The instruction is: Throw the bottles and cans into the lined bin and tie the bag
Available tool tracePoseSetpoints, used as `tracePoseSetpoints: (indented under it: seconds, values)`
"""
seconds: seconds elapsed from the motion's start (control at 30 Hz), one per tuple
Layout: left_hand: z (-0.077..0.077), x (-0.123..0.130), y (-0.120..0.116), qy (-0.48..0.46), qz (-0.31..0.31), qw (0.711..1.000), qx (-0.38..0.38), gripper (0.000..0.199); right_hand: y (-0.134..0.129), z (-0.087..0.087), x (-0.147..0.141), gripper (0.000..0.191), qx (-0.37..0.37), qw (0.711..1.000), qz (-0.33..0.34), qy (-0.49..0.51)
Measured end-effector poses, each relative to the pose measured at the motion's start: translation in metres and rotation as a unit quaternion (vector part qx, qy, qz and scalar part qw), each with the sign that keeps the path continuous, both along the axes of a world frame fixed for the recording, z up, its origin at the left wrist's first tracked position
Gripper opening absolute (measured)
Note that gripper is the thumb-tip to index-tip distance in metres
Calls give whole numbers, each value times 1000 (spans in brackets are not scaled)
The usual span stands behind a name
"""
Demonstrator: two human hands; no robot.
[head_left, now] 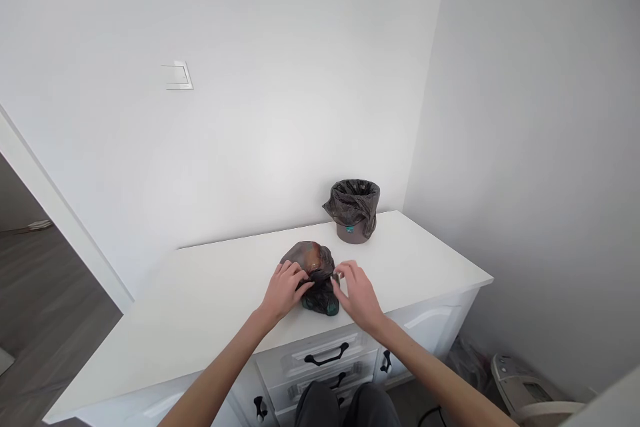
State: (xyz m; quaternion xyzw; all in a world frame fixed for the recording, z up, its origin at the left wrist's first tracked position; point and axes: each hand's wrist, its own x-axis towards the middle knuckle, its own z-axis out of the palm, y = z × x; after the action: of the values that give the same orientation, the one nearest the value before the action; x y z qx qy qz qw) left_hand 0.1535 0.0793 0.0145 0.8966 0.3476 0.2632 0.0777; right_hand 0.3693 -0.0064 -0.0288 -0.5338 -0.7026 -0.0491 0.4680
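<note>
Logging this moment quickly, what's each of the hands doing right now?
Left hand: fingers bent, on the black plastic bag; whether it grips can't be told.
Right hand: fingers bent, at the bag's edge; grip can't be told.

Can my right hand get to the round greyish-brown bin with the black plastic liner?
Probably yes: only the flat white cabinet top seems to lie between your right hand and that bin.
</note>
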Motion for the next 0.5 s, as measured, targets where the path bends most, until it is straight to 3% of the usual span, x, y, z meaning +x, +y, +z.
tracePoseSetpoints:
  seconds: [0.07,0.13,0.23,0.3,0.4,0.5]
  values:
    - [6,8,2,-16,-3,1000,-21,36,-11,-2,-11,15,-11,997,28,-66]
    - [13,12,3,-39,-1,998,-53,38,-16,-9,-23,15,-72,994,39,-78]
    - [25,16,-1,-81,-1,990,-111,42,-7,-19,-42,25,-180,984,-1,6]
    - [32,16,-4,-117,-2,982,-149,43,5,-22,-53,21,-220,973,-21,68]
    - [40,12,-4,-183,9,963,-196,45,17,-22,-62,10,-227,968,-21,103]
    - [49,1,6,-252,38,940,-228,51,11,-27,-59,18,-194,979,2,57]
